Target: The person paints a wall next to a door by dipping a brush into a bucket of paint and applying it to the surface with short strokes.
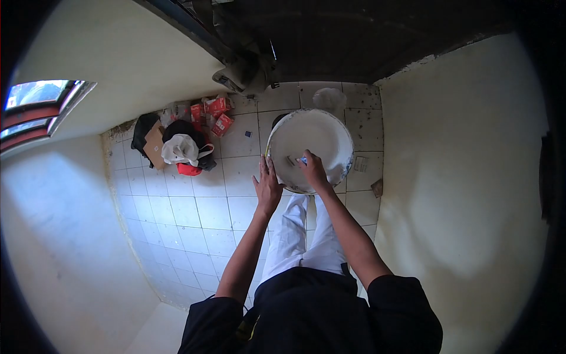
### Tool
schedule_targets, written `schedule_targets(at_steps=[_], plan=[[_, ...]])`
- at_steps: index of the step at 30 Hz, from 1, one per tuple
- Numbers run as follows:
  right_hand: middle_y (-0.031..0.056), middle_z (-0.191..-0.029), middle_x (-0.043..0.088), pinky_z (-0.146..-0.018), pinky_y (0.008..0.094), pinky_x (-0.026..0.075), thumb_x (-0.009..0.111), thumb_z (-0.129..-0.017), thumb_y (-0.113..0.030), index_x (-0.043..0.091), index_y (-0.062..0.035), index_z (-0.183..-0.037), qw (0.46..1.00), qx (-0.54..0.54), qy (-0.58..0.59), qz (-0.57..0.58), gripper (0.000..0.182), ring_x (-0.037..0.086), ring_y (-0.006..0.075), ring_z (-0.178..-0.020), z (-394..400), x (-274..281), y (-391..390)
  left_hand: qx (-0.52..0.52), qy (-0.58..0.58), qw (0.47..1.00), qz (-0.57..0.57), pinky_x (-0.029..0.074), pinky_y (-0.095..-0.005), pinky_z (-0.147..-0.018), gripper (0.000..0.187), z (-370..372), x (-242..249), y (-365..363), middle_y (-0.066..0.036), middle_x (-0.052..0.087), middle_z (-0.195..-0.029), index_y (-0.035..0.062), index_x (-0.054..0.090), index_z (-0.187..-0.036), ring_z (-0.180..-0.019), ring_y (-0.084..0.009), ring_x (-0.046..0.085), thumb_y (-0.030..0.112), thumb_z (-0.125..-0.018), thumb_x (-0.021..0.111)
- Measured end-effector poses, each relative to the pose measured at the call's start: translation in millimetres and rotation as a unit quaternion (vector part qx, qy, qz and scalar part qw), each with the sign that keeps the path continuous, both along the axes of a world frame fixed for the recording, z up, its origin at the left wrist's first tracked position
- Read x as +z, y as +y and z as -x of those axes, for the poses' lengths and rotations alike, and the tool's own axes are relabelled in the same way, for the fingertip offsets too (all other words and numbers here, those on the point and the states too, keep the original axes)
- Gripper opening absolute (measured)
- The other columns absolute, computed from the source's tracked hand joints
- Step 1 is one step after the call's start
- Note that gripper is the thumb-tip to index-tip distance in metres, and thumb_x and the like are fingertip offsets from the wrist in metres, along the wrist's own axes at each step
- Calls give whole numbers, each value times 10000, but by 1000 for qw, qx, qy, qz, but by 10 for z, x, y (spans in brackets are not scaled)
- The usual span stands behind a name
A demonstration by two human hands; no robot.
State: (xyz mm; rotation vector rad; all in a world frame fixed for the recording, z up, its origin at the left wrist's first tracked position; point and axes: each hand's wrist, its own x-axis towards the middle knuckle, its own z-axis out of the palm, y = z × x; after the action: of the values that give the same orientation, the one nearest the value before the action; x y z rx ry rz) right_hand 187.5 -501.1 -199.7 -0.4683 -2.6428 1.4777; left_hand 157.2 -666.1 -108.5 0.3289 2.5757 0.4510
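A big round bucket (pixel 348 135) with a smeared white rim stands on the floor in front of my legs, white inside. My left hand (pixel 269 189) lies against its left rim with fingers stretched out, holding nothing. Over the bucket's opening, my right hand (pixel 313 170) is closed around the blue-and-white handle of what looks like a paintbrush (pixel 303 160). Its greyish end points left, inside the rim. How deep the bucket's contents reach is hard to make out.
On the tiled floor (pixel 212 212) to the left lie red boxes (pixel 218 107), a white cloth bag (pixel 180 150) and cardboard (pixel 154 146). Clear plastic (pixel 329 99) sits behind the bucket. A pale wall (pixel 460 177) rises at right; a dark, door-like surface (pixel 354 41) stands ahead.
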Motion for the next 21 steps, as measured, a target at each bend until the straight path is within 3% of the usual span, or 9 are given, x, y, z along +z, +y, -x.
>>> schedule_targets(at_steps=[3, 5, 6, 8, 11, 17, 21], plan=[[223, -737, 609, -597, 473, 486, 704, -838, -105, 472, 6, -867, 999, -5, 25, -39, 259, 644, 405, -702, -25, -100, 20, 2, -3, 1000, 5, 266, -678, -1060, 1016, 7, 12, 11, -149, 146, -1603, 51, 199, -1520, -1457, -343, 219, 137, -711, 807], [221, -801, 645, -603, 440, 524, 686, -844, -82, 504, 8, -876, 992, -17, -80, 100, 206, 666, 385, -709, -42, -133, 55, 5, 0, 1000, 8, 268, -680, -1057, 1025, -3, 18, 17, -152, 148, -1601, 48, 204, -1518, -1454, -352, 221, 126, -697, 814], [221, -801, 645, -603, 440, 524, 686, -844, -82, 504, 8, -876, 992, -17, -80, 100, 206, 666, 385, -709, -58, -118, 75, 5, 0, 1000, 8, 268, -680, -1057, 1025, -10, 23, 13, -152, 148, -1601, 48, 204, -1518, -1454, -352, 221, 125, -697, 814], [196, -805, 672, -540, 349, 566, 638, -870, -48, 539, 39, -885, 945, -148, -106, 272, 132, 711, 301, -666, -69, -65, 145, 10, 4, 1000, 2, 270, -682, -1055, 1034, -16, 17, 19, -147, 144, -1603, 45, 207, -1515, -1452, -355, 226, 120, -687, 821], [179, -821, 677, -528, 297, 594, 588, -893, -40, 561, 78, -927, 918, -196, -111, 326, 126, 723, 264, -668, -126, 52, 266, 8, 10, 1000, 0, 272, -687, -1051, 1038, -30, -30, -4, -141, 132, -1607, 48, 203, -1517, -1451, -357, 229, 122, -687, 821], [189, -845, 666, -554, 318, 609, 585, -895, -55, 570, 91, -902, 874, -210, -179, 400, 147, 724, 295, -683, -251, 151, 344, -2, 20, 1000, 7, 279, -692, -1041, 1034, -45, -63, -35, -137, 116, -1611, 63, 195, -1523, -1449, -355, 236, 112, -695, 812], [185, -847, 665, -555, 322, 611, 593, -894, -59, 572, 88, -895, 897, -148, -194, 369, 149, 724, 294, -685, -208, 174, 364, -3, 18, 1000, 9, 284, -697, -1034, 1034, -44, -69, -44, -128, 113, -1613, 70, 188, -1526, -1449, -347, 241, 113, -702, 811]])
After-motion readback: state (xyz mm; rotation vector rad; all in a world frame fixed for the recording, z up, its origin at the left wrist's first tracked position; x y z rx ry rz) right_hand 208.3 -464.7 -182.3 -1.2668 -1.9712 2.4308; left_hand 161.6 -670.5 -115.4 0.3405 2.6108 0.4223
